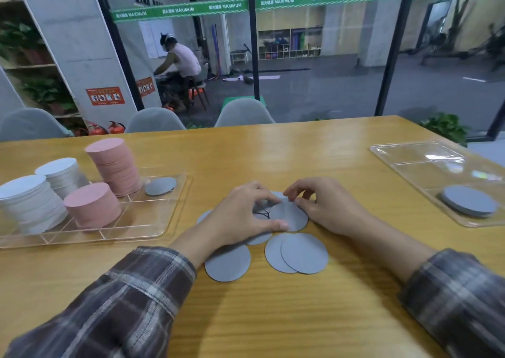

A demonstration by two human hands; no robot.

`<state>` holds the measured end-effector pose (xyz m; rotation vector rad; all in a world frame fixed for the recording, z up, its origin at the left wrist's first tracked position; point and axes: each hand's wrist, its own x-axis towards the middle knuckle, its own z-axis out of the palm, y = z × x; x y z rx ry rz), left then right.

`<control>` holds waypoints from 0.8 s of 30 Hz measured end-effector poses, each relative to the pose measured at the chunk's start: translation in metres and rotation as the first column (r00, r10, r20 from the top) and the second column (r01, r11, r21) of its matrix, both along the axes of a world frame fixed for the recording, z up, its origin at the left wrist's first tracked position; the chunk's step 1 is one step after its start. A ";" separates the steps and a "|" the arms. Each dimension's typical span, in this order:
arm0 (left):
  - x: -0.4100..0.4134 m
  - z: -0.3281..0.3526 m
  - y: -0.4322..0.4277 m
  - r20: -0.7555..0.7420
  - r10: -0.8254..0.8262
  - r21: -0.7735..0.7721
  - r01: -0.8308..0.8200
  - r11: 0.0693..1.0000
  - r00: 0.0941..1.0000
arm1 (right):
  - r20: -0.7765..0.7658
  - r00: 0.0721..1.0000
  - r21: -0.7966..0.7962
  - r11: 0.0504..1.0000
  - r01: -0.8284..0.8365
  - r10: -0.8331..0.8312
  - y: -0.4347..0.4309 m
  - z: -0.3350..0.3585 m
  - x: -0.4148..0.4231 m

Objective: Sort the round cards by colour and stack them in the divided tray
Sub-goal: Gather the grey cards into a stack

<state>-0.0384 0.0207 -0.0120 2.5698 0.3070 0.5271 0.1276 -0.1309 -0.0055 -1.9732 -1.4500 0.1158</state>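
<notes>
Gathering scattered grey cards, the left hand curls round the pile under it while the right hand pinches a card's far edge, and squaring them first should ease the lift to the tray further left.

We log long sleeves on both arms. Left sleeve: plaid cloth, dark brown-purple ground crossed by pale grey and off-white bands, with a stitched seam line running along it. Right sleeve: same plaid, reading greyer, edges somewhat blurred. Left hand and right hand are bare past the sleeve ends.
</notes>
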 end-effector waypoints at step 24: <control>-0.005 0.005 0.000 0.241 -0.033 0.172 -0.009 0.985 0.970 | -0.437 0.898 0.086 0.992 0.093 -0.046 0.007 0.007 -0.003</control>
